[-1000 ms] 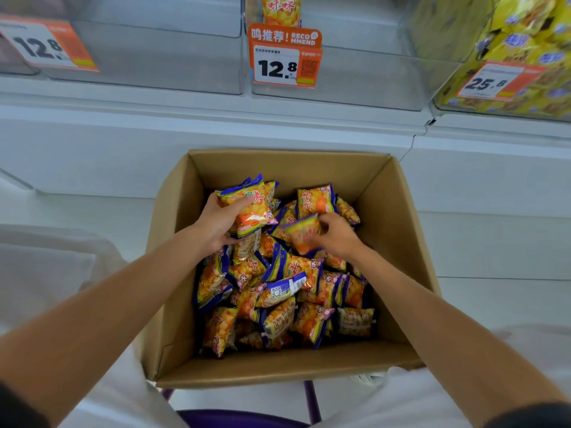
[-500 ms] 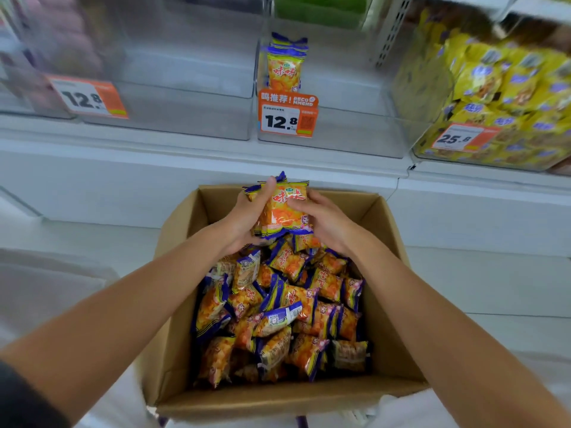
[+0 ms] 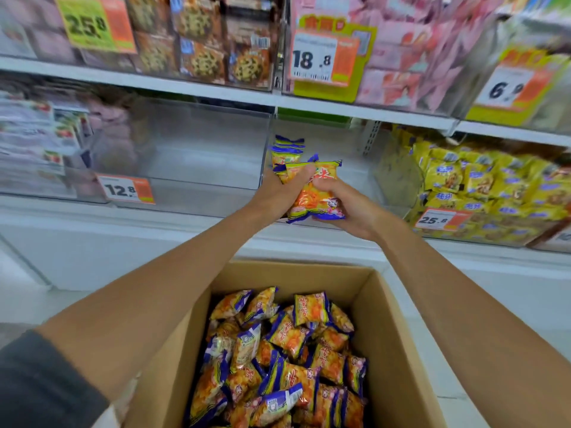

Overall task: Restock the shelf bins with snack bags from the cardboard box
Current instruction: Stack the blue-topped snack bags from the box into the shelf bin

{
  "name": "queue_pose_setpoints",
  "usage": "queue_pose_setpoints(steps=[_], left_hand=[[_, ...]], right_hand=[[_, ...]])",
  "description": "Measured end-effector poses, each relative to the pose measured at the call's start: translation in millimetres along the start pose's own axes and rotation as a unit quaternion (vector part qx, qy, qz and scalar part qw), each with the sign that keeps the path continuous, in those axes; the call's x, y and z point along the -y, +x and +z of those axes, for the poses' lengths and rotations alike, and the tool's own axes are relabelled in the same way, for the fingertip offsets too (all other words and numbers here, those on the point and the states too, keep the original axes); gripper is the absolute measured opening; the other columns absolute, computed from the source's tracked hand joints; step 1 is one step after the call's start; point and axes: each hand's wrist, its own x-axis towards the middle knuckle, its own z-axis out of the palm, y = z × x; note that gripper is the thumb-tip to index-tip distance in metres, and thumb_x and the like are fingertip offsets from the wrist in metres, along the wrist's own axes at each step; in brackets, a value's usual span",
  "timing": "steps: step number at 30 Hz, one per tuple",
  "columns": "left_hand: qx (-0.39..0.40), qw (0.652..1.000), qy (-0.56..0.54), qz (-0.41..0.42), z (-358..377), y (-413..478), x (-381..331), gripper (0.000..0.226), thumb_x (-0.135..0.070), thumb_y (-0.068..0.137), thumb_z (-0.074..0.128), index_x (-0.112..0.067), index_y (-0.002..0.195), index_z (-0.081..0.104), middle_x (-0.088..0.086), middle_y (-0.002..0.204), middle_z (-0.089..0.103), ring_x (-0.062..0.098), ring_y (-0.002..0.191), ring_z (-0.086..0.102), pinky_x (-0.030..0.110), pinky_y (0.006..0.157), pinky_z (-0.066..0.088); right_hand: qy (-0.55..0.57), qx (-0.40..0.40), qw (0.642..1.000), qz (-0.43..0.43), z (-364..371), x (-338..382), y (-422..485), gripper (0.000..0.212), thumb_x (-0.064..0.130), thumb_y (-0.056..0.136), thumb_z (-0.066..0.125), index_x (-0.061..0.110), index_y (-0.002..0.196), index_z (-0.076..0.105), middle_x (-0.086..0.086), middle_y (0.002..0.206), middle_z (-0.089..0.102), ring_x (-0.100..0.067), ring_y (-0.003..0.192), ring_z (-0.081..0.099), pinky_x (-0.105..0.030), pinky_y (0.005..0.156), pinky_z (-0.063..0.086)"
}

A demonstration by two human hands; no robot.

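At shelf bin point(image 3: 352, 177), left hand point(image 3: 276, 194), right hand point(image 3: 350, 210) curled round snack bags point(image 3: 315, 194)

A shop: price tags point(image 3: 312, 59) on shelf bins point(image 3: 197, 143) of packaged snacks point(image 3: 482, 180).

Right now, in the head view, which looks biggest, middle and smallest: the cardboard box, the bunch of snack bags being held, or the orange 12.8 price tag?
1. cardboard box, helped by being nearest the camera
2. held snack bags
3. 12.8 price tag

Left hand point(image 3: 273, 194) and right hand point(image 3: 352, 211) have raised the snack bags point(image 3: 312, 193) from cardboard box point(image 3: 398, 350) to shelf bin point(image 3: 355, 176).
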Motion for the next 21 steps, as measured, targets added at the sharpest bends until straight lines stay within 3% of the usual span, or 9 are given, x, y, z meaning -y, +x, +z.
queue_pose_setpoints(steps=[3, 6, 8, 11, 13, 15, 18, 21], left_hand=[[-0.046, 0.978, 0.203, 0.011, -3.9, 33.0, -14.3, 0.065, -0.083, 0.079, 0.039, -0.024, 0.094, 0.063, -0.003, 0.099, 0.068, 0.016, 0.096, 0.066, 0.043, 0.099, 0.047], [-0.099, 0.924, 0.370, 0.017, -7.5, 68.8, -22.3, 0.070, -0.085, 0.079, 0.031, -0.020, 0.084, 0.057, 0.009, 0.115, 0.056, 0.027, 0.118, 0.048, 0.046, 0.104, 0.031], [-0.071, 0.921, 0.383, 0.019, -12.7, 87.7, -23.6, 0.073, -0.086, 0.078, 0.034, -0.021, 0.098, 0.060, 0.009, 0.128, 0.050, 0.026, 0.128, 0.038, 0.044, 0.105, 0.024], [-0.021, 0.910, 0.413, 0.020, -26.9, 115.6, -16.9, 0.109, -0.096, 0.057, 0.027, -0.023, 0.133, 0.053, 0.008, 0.154, 0.031, 0.025, 0.144, 0.020, 0.050, 0.113, 0.015], [0.000, 0.904, 0.427, -0.002, -34.5, 131.2, -8.6, 0.120, -0.096, 0.050, 0.030, -0.026, 0.148, 0.038, 0.006, 0.162, 0.015, 0.025, 0.149, 0.007, 0.055, 0.117, 0.010], [0.031, 0.902, 0.430, -0.017, -39.0, 142.7, 4.3, 0.125, -0.104, 0.040, 0.029, -0.040, 0.147, 0.035, 0.002, 0.163, 0.011, 0.025, 0.150, 0.000, 0.055, 0.119, 0.007], [0.050, 0.924, 0.378, -0.015, -43.4, 156.0, 24.8, 0.120, -0.108, 0.032, 0.038, -0.050, 0.137, 0.045, -0.003, 0.158, 0.029, 0.021, 0.150, 0.006, 0.050, 0.121, 0.010], [0.038, 0.963, 0.267, 0.030, -45.7, 154.8, 36.6, 0.123, -0.084, 0.045, 0.075, -0.033, 0.148, 0.031, 0.001, 0.152, 0.034, 0.019, 0.144, 0.028, 0.043, 0.115, 0.032]], right_hand=[[-0.004, -0.004, 1.000, -0.023, -16.4, 17.0, 21.7, 0.038, 0.022, 0.094, 0.052, 0.012, 0.131, 0.049, 0.000, 0.091, 0.075, -0.011, 0.079, 0.072, -0.021, 0.063, 0.055], [-0.008, -0.011, 0.999, -0.044, -32.5, 24.8, 48.3, 0.056, 0.026, 0.083, 0.063, 0.010, 0.135, 0.049, -0.010, 0.113, 0.071, -0.020, 0.096, 0.070, -0.028, 0.077, 0.057], [-0.005, -0.015, 0.999, -0.050, -45.6, 25.0, 70.5, 0.063, 0.025, 0.079, 0.073, 0.011, 0.136, 0.049, -0.014, 0.121, 0.067, -0.025, 0.104, 0.068, -0.034, 0.088, 0.056], [-0.020, -0.010, 0.999, -0.038, -64.7, 20.8, 102.0, 0.065, 0.024, 0.069, 0.081, 0.016, 0.129, 0.055, -0.010, 0.120, 0.068, -0.028, 0.110, 0.065, -0.044, 0.100, 0.049], [-0.043, 0.002, 0.999, -0.028, -71.5, 15.7, 118.7, 0.054, 0.019, 0.070, 0.076, 0.023, 0.120, 0.057, -0.004, 0.112, 0.070, -0.023, 0.102, 0.067, -0.040, 0.091, 0.051], [-0.055, 0.023, 0.998, -0.018, -75.7, 8.0, 132.3, 0.057, 0.014, 0.070, 0.075, 0.027, 0.122, 0.055, -0.002, 0.112, 0.069, -0.020, 0.100, 0.066, -0.037, 0.085, 0.051], [-0.054, 0.045, 0.997, -0.011, -80.5, -3.3, 147.2, 0.065, 0.007, 0.072, 0.075, 0.027, 0.130, 0.052, -0.001, 0.119, 0.066, -0.019, 0.105, 0.065, -0.035, 0.086, 0.051], [-0.083, 0.044, 0.996, 0.009, -84.3, -17.5, 158.3, 0.057, -0.003, 0.080, 0.071, 0.025, 0.127, 0.053, -0.002, 0.123, 0.064, -0.018, 0.109, 0.064, -0.035, 0.094, 0.051]])
